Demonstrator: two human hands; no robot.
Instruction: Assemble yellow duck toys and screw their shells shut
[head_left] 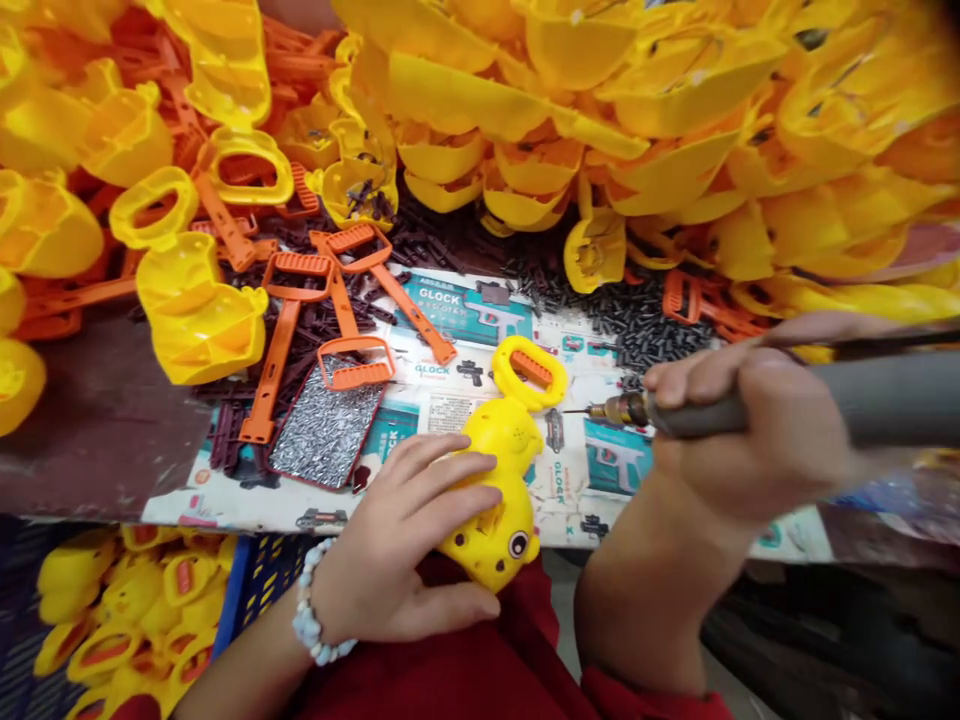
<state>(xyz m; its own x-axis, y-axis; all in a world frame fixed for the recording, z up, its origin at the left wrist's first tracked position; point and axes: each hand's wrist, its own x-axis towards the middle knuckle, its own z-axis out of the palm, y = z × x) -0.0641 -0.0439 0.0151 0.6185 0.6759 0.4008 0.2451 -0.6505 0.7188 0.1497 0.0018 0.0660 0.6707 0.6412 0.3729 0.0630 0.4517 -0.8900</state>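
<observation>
My left hand grips a yellow plastic toy shaped like an animal, with an eye near its lower end and an orange insert in its ring handle. The toy rests at the table's near edge against my red clothing. My right hand is closed round a grey powered screwdriver, whose brass tip points left, a short way to the right of the toy's handle and not touching it. A beaded bracelet circles my left wrist.
A shallow tray of small screws lies left of the toy. Orange handle pieces and dark small parts are scattered on printed cardboard. Heaps of yellow shells fill the back. A blue crate of finished toys stands lower left.
</observation>
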